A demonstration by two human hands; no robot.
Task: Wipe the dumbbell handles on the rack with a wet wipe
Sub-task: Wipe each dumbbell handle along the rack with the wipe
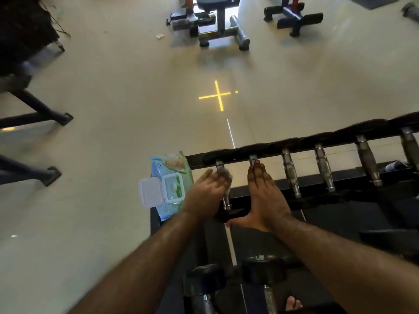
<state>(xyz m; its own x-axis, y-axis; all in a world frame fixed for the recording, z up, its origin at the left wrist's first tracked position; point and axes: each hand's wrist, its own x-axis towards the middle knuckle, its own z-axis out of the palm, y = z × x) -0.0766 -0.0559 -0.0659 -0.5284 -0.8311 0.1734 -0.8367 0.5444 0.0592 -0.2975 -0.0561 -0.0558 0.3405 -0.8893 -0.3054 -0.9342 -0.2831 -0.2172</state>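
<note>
Seemingly, left hand [207, 191] presses 1 wipe [227, 177] on 1 handle [223, 184]; right hand [264, 196] lies flat, empty.

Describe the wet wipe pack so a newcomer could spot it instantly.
Start at the long black dumbbell rack with its row of silver metal handles. Go to its left end, just left of the left hand, where the pale blue and green soft plastic wipe pack lies. Its white hinged lid stands flipped open, and it is the only light, colourful thing among dark iron.
</note>
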